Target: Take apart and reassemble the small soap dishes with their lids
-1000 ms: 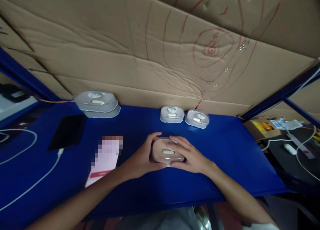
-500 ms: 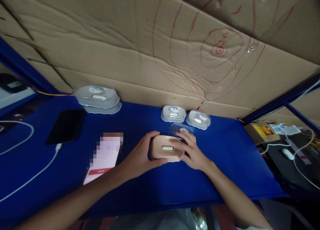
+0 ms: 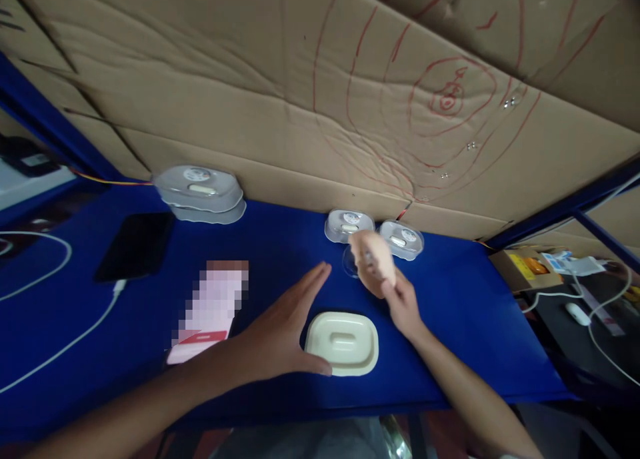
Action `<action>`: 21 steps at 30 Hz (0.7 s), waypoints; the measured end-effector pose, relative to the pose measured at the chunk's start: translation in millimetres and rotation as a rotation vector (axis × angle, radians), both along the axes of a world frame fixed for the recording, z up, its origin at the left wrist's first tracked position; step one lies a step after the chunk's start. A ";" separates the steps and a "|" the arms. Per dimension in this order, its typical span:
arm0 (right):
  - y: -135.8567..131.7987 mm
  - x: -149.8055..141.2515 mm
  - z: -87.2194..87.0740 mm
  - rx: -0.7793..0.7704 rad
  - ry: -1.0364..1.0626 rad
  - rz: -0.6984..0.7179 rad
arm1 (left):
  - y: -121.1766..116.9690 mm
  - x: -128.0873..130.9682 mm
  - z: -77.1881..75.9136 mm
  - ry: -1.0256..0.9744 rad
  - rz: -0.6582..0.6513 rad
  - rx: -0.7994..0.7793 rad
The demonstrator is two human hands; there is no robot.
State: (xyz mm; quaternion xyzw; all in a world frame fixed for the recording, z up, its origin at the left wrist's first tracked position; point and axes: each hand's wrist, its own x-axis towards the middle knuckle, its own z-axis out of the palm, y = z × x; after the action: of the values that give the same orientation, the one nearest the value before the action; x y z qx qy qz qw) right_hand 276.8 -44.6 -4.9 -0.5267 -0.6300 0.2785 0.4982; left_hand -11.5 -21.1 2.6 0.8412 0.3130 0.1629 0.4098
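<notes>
My right hand (image 3: 404,307) grips a beige oval cover (image 3: 380,262) by its near edge, tilted up off the table and slightly blurred by motion. On the blue table in front of me lies a shallow cream oval dish (image 3: 361,360) with a raised bar in its middle. My left hand (image 3: 285,332) is open at the dish's left side, fingers stretched out and thumb apart, the thumb tip over its lower left rim. Behind the beige cover, a clear plastic lid (image 3: 350,262) lies on the table, mostly hidden.
Two clear-covered oval cases (image 3: 337,229) stand at the back by the cardboard wall (image 3: 225,79). Farther left is a stack of larger clear-topped cases (image 3: 200,196). A lit phone (image 3: 213,312) and a dark phone (image 3: 135,246) on a white cable lie to the left.
The clear lid came off first and was set down behind. My right hand then lifted the beige cover away, exposing the cream dish. My left hand let go and opened.
</notes>
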 end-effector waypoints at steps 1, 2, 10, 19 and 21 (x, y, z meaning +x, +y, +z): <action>2.1 3.9 3.2 -0.048 0.156 -0.089 | -3.3 0.8 0.1 0.024 -0.045 0.013; 4.4 7.4 6.7 -0.093 0.313 -0.161 | -5.9 2.1 0.2 0.038 -0.085 0.022; -1.8 5.7 14.9 -0.175 0.423 -0.100 | 6.5 5.3 15.6 -0.433 0.225 -0.329; -26.5 -26.1 10.3 0.119 -0.530 0.432 | 3.7 13.6 7.7 -0.636 0.304 -0.486; -25.9 -28.5 8.4 0.127 -0.596 0.415 | 5.4 13.3 3.8 -0.600 0.303 -0.458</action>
State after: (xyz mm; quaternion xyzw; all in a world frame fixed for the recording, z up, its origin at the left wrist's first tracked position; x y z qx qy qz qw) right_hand 248.3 -70.5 3.5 -0.4137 -0.8569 0.1682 0.2573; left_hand 1.9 -15.7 6.4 0.5877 0.3282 0.3858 0.6309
